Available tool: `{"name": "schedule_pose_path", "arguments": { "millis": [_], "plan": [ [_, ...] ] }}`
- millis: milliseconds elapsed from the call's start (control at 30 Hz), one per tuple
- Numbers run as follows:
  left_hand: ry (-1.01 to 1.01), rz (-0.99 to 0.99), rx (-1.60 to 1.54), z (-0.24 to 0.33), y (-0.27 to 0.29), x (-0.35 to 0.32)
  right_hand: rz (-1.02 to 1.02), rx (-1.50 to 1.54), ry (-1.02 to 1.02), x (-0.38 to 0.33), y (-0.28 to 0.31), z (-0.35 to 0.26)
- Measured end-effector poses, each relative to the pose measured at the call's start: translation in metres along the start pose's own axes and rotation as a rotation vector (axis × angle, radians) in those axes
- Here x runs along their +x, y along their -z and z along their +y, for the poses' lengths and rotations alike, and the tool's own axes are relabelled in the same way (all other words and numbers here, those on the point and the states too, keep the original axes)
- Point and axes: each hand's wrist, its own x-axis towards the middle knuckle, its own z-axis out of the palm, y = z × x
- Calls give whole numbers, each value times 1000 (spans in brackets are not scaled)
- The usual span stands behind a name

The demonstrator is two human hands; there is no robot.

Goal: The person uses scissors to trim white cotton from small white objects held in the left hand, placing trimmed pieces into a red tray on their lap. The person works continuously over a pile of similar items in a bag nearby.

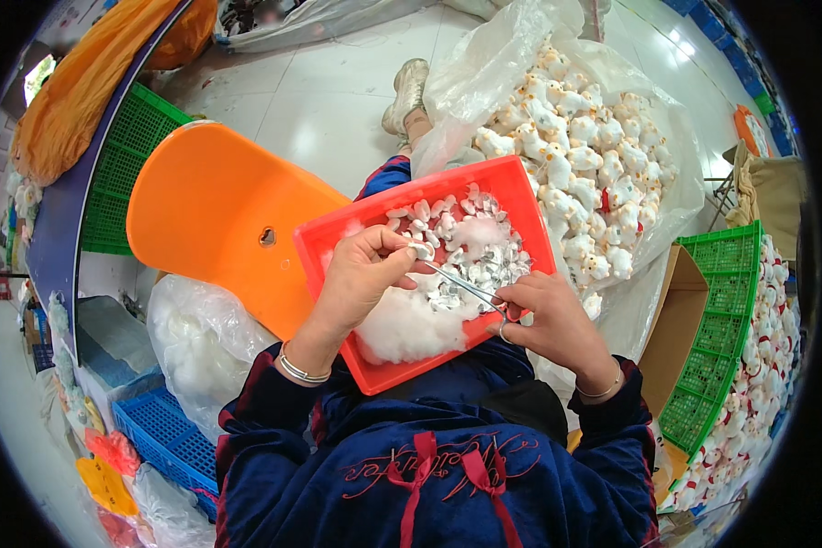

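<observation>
My left hand (pixel 352 283) pinches a small white fabric piece (pixel 421 249) between thumb and fingertips. In my right hand (pixel 557 324) is a metal forceps (pixel 467 286), its ring handles around the fingers and its thin tip reaching to the white piece. Whether the tip is inside the piece or just against it, I cannot tell. Both hands are above a red plastic tray (pixel 530 210) resting on my lap. Fluffy white stuffing (pixel 411 329) fills its near left part. Many small white pieces (pixel 493 263) lie loose toward its far and right side.
Beyond the tray's right, a clear plastic bag (pixel 470 87) spills white plush toys (pixel 575 155). An orange chair (pixel 219 215) stands at left, with a bag of stuffing (pixel 196 338) and a blue crate (pixel 169 434) nearer. Cardboard (pixel 676 306) and a green crate (pixel 717 329) flank my right.
</observation>
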Motion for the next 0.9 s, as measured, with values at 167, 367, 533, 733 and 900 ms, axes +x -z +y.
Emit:
{"name": "schedule_pose_path", "arguments": {
  "millis": [167,367,533,733,900],
  "plan": [
    [8,16,-11,3,-4,-5,58,111,-22,4,-12,2],
    [26,34,-151,-7,-6,-6,74,234,-4,10,-24,5],
    [-15,44,-75,-10,-12,-9,19,371,-58,12,-33,10],
    [6,-45,8,-13,-20,-12,2,434,-71,20,-32,3],
    [-21,20,81,5,0,-14,46,337,-91,12,-33,9]
  ]
}}
